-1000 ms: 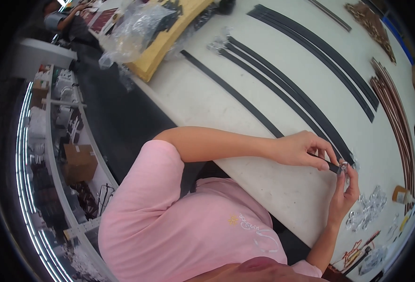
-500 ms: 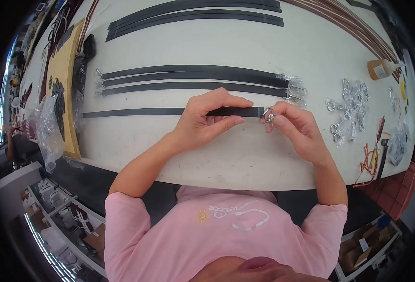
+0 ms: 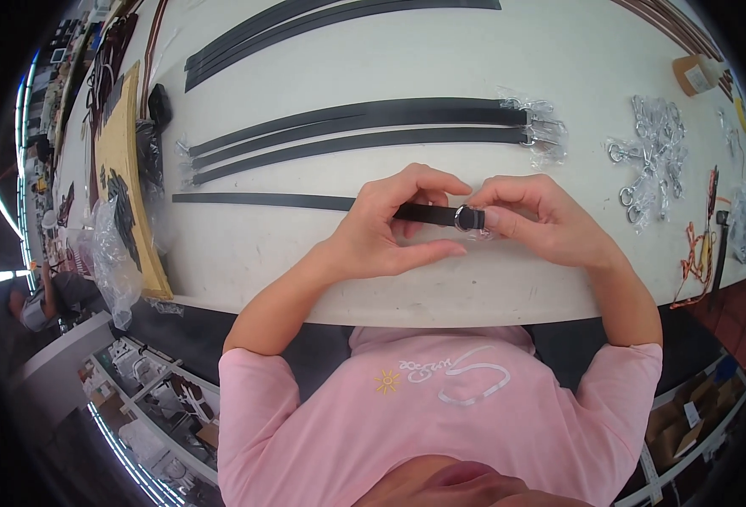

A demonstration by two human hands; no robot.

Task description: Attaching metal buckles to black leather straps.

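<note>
A long black strap point(image 3: 263, 199) runs along the front of the table and through my left hand point(image 3: 377, 221). My left thumb and index finger stand apart, while the other fingers curl under the strap and hold it. A shiny metal ring point(image 3: 460, 218) sits around the strap near its right end. Fingertips of my right hand point(image 3: 550, 221) pinch that end, just right of the ring. Clear plastic wrap shows under these fingertips; the rest of the metal fitting is hidden.
Beyond my hands lie black straps point(image 3: 347, 139) with plastic-wrapped metal ends, and further straps point(image 3: 322, 29) behind them. Wrapped metal clasps point(image 3: 653, 160) are heaped at right, near a brown bottle point(image 3: 696, 76) and orange cord point(image 3: 691, 262). A yellow board point(image 3: 128, 186) stands at left.
The metal ring now sits around the strap, where before my right fingers held the fitting at its tip. My left thumb and index finger have spread apart. The whole view has shifted slightly.
</note>
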